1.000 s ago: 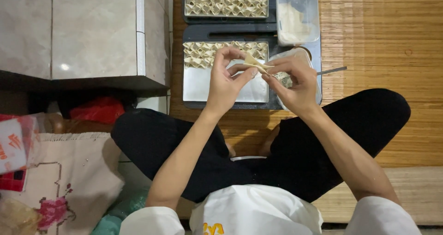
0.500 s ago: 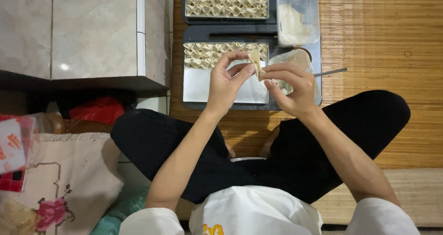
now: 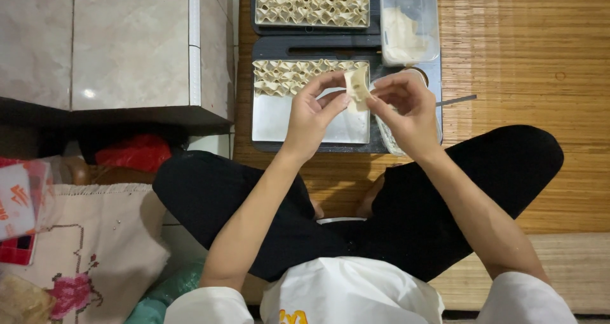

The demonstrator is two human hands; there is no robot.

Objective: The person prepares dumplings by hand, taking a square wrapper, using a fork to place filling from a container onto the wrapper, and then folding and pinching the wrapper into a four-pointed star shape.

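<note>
My left hand (image 3: pixel 314 111) and my right hand (image 3: pixel 403 108) pinch a pale folded dumpling wrapper (image 3: pixel 358 87) between their fingertips, held above a metal tray (image 3: pixel 305 119). That tray carries rows of folded dumplings (image 3: pixel 289 76) along its far side; its near part is bare metal. A bowl (image 3: pixel 391 136) with a utensil handle (image 3: pixel 457 99) sticking out sits under my right hand, mostly hidden.
A second tray (image 3: pixel 311 0) full of dumplings lies farther away, beside a clear plastic box (image 3: pixel 408 22) of pale wrappers. Both trays rest on a dark board on a woven mat (image 3: pixel 527 63). A tiled step (image 3: pixel 114 44) is left; a cloth bag (image 3: pixel 95 254) and red packets are near left.
The wrapper has been turned and lifted more upright between my fingertips. Both hands stay over the near tray.
</note>
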